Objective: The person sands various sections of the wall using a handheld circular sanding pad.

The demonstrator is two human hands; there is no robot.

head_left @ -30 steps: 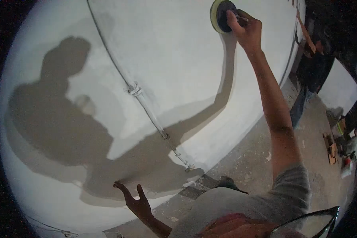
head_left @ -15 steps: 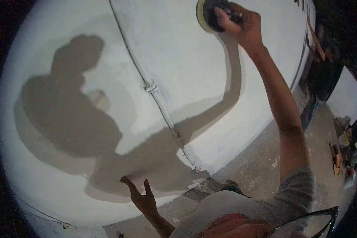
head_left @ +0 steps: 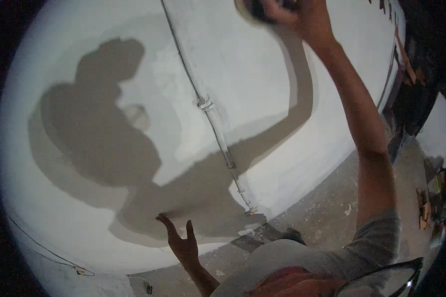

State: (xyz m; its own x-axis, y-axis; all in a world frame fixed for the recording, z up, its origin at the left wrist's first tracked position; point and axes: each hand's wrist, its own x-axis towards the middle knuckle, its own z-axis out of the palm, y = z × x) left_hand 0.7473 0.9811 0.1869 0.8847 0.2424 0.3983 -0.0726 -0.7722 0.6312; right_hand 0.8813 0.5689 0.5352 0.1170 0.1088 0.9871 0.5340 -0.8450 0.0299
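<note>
At the top edge, my right hand is closed around a round, black hand sanding pad with a yellowish rim. The pad is against the white wall, and its upper part is cut off by the frame and blurred. Low in the view, my left hand is raised with thumb and fingers apart, holding nothing. Its fingertips are close to the wall; whether they touch it I cannot tell. My shadow covers much of the wall to the left.
A thin conduit with a joint runs down the wall. Another cable ends at a small fitting at lower left. On the concrete floor at right are a white panel and assorted loose items.
My right hand and the sanding pad have moved up, partly past the top edge. The wall and conduit have shifted right in view. My left hand keeps its spread pose.
</note>
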